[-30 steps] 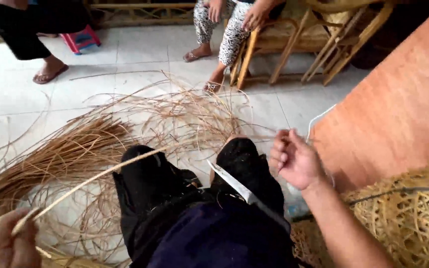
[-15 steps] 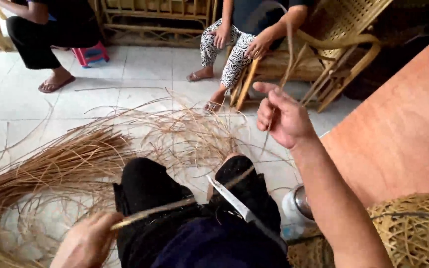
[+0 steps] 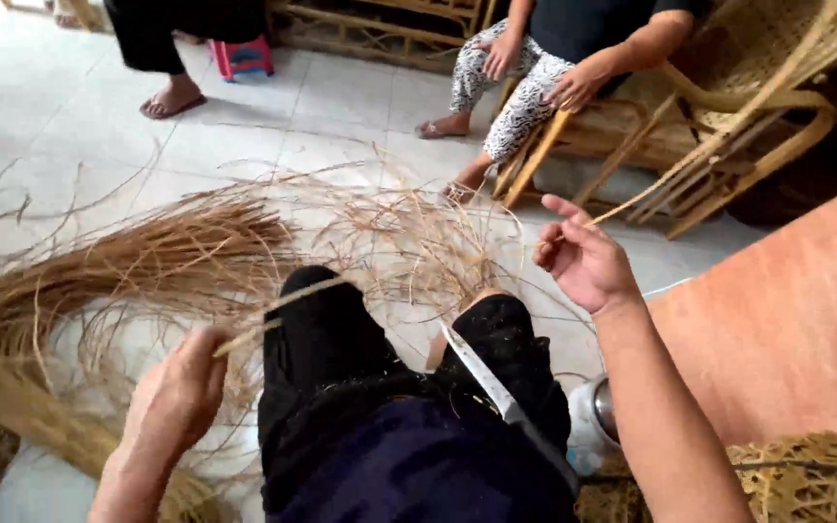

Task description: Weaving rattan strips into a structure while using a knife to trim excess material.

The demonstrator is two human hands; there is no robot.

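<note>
A thin, pale tan rattan strip (image 3: 278, 315) lies slanted over the near left knee; another (image 3: 690, 169) slants up at far right.

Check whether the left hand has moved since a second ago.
Yes. The left hand, holding a cane strip, has risen from the bottom-left corner toward the left knee.

no packages, labels, signs or screens show anywhere in this view.

Left hand (image 3: 178, 392) sits low by the left knee, fingers curled in a closed grip. Right hand (image 3: 583, 260) is raised out front, arm stretched, fingers pinched together.
</note>
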